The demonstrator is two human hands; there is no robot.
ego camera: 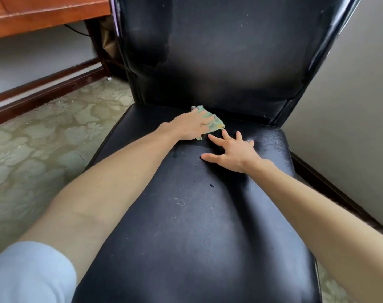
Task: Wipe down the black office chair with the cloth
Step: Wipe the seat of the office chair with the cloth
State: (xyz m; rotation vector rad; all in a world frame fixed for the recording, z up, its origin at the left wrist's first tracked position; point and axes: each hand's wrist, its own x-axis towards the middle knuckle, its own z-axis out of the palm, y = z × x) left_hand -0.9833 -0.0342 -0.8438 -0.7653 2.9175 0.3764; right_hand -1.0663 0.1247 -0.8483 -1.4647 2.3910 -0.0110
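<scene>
Left hand point(190, 125) flat on green cloth point(212, 120), grip pressing it onto rear of black office chair point(208, 226) seat, just below backrest. Right hand point(234, 152) beside it, fingers spread, resting bare on seat. Scuffs, specks mid-seat.
</scene>
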